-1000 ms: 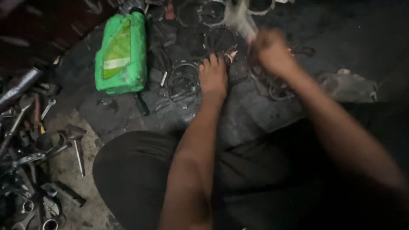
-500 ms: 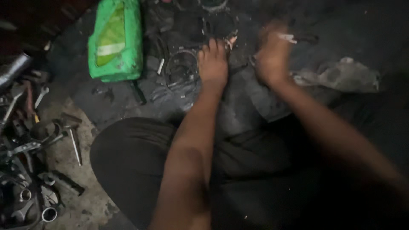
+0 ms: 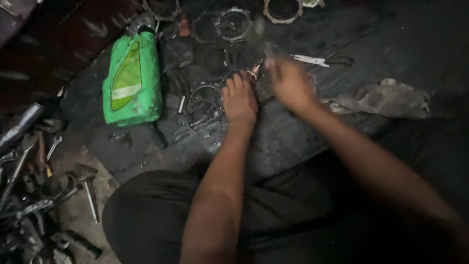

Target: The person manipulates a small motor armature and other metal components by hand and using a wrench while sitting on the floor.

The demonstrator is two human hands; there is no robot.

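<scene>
A small coppery part [image 3: 254, 73] is lying on the dark mat [image 3: 391, 44] among metal rings [image 3: 205, 105]. My left hand [image 3: 239, 100] is pressing flat beside it, fingers together. My right hand [image 3: 289, 84] is blurring; grip unclear. A green bottle [image 3: 132, 80] is lying left.

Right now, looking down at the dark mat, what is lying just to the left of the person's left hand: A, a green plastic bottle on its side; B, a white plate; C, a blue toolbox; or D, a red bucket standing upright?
A: a green plastic bottle lies on its side on the dark mat, left of the left hand, with metal rings between them.
</scene>
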